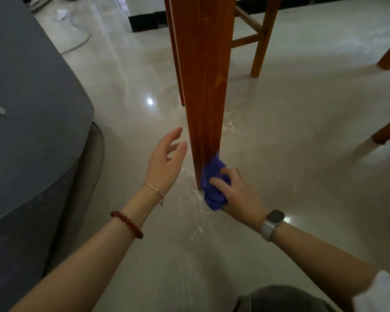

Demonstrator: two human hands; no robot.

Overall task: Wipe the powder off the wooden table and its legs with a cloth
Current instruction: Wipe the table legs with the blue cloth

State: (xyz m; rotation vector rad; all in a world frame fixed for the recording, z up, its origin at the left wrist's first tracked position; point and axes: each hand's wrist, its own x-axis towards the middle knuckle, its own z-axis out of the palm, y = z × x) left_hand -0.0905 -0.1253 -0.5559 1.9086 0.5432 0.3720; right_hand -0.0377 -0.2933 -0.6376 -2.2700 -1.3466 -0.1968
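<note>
Right hand [236, 194] pressing bunched cloth [213, 185] against upright table leg [206, 86]

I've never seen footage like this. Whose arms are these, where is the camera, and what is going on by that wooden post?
No machine here: a person wears one camera on the head, looking forward and down, so you see their own two arms. The right hand, with a watch on the wrist, grips a bunched blue cloth and presses it against the bottom of a wooden table leg. The left hand, with bracelets on the wrist, hangs open beside the leg and holds nothing. White powder streaks the glossy tiled floor around the leg's foot. A grey sofa stands at the left, and a wooden stool behind.
</note>
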